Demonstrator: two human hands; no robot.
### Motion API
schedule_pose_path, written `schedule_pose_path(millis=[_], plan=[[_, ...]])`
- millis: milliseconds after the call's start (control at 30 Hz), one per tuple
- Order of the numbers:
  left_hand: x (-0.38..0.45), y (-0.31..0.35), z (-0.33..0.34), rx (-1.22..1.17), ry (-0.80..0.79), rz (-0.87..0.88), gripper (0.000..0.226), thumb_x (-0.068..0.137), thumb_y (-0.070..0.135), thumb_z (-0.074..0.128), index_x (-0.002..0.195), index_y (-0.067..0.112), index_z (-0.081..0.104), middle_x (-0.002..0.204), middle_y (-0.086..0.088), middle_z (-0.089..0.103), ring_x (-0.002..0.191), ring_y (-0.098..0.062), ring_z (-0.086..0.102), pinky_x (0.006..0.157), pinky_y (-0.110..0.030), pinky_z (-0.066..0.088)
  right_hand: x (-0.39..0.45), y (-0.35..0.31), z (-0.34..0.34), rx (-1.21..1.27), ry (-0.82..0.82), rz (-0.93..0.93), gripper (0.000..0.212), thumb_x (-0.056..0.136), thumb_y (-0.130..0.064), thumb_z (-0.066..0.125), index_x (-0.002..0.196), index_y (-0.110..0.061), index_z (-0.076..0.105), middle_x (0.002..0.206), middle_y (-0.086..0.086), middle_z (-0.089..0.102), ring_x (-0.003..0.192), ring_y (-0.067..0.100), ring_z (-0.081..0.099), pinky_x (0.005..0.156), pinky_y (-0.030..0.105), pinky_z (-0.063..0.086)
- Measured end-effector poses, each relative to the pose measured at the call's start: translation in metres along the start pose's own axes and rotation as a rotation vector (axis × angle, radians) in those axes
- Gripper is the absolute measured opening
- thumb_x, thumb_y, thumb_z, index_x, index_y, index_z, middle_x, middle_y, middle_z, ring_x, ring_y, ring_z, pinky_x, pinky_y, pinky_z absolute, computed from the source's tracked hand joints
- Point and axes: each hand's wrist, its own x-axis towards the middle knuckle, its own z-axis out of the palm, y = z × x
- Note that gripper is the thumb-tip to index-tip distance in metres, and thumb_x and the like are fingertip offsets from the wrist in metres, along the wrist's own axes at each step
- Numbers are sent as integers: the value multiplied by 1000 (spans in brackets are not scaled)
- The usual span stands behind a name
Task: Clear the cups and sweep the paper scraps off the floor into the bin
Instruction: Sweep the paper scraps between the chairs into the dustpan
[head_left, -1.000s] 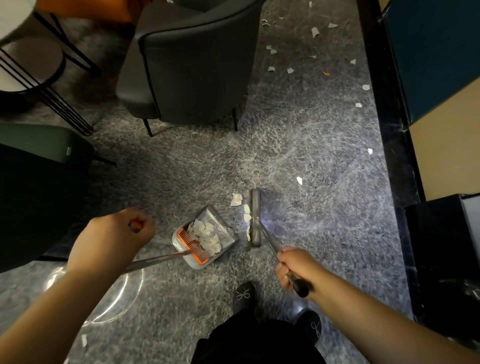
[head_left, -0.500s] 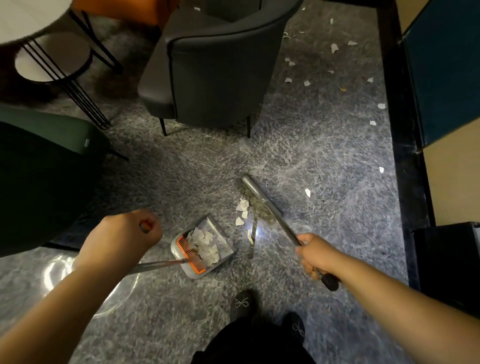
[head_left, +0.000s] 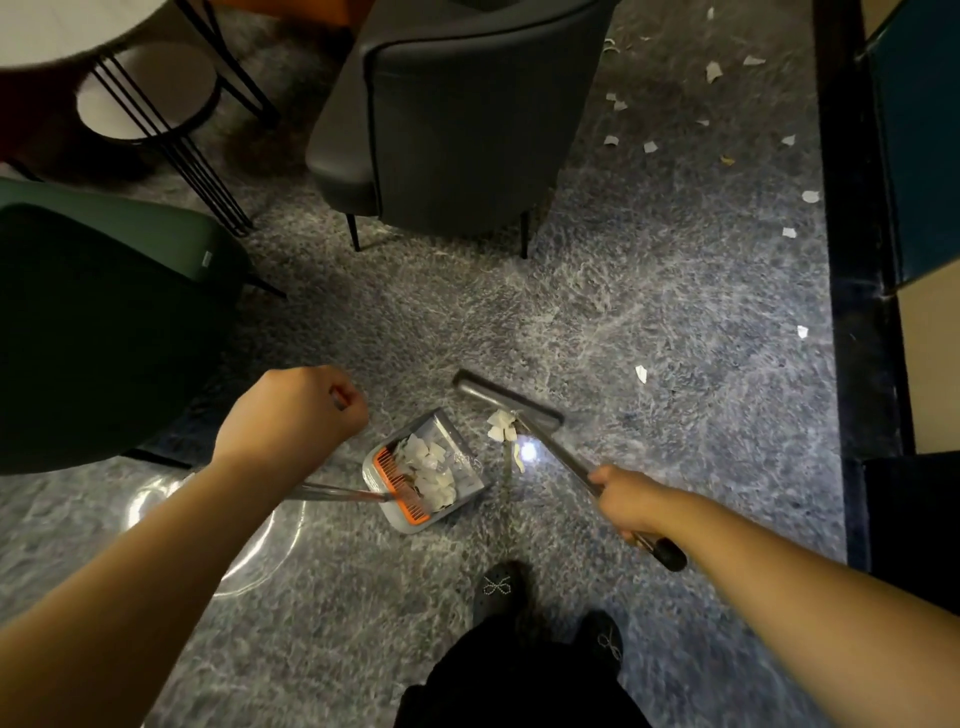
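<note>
Dustpan: the grey plastic long-handled dustpan (head_left: 431, 467) with the orange comb strip sits on the mottled grey floor (head_left: 649, 312), between my two hands. White paper scraps are piled inside its tray. My left hand (head_left: 291, 415) grips the upper end of its thin metal handle; the fingers are curled tight into a fist around it.

My right hand (head_left: 623, 501) holds the metal shaft of the grey flat-headed broom (head_left: 506, 397), fingers wrapped round the shaft just above its black end cap. The broom head rests on the floor just beside the dustpan's open edge, angled away to the right. A small cluster of white paper scraps (head_left: 500, 425) lies against the near side of the head, touching it.

More loose white scraps (head_left: 714, 70) lie scattered on the floor farther ahead to the right, well apart from the broom. A dark grey upholstered armchair (head_left: 457, 119) stands ahead, and a dark green chair (head_left: 104, 322) stands at left.
</note>
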Motion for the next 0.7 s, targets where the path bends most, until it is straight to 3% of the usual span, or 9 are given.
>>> schedule_pose_path(millis=[233, 367, 500, 700], plan=[[-12, 8, 4, -12, -52, 24, 16, 85, 27, 63, 70, 30, 62, 64, 12, 57, 62, -10, 54, 58, -26, 41, -23, 40, 31, 191, -48, 67, 43, 99, -12, 37, 140, -25, 35, 81, 9, 54, 55, 15, 50, 44, 24, 43], [-13, 11, 6, -12, -50, 33, 12, 85, 25, 63, 75, 23, 69, 67, 8, 61, 65, -12, 57, 62, -28, 49, -25, 26, 48, 259, -92, 11, 43, 100, -14, 38, 141, -21, 33, 75, 8, 55, 54, 15, 50, 44, 25, 43], [-19, 13, 11, 0, -39, 48, 11, 86, 25, 63, 77, 23, 69, 66, 13, 58, 64, -10, 55, 61, -26, 43, -26, 2, 61, 325, -113, -66, 38, 100, -14, 40, 138, -16, 36, 70, 7, 55, 55, 15, 53, 47, 27, 46], [-21, 12, 16, 7, -37, 48, 10, 85, 28, 63, 77, 25, 68, 69, 10, 62, 68, -14, 58, 61, -26, 44, -29, -17, 78, 437, -184, -104, 42, 100, -14, 42, 141, -16, 33, 75, 8, 55, 54, 14, 53, 38, 22, 46]])
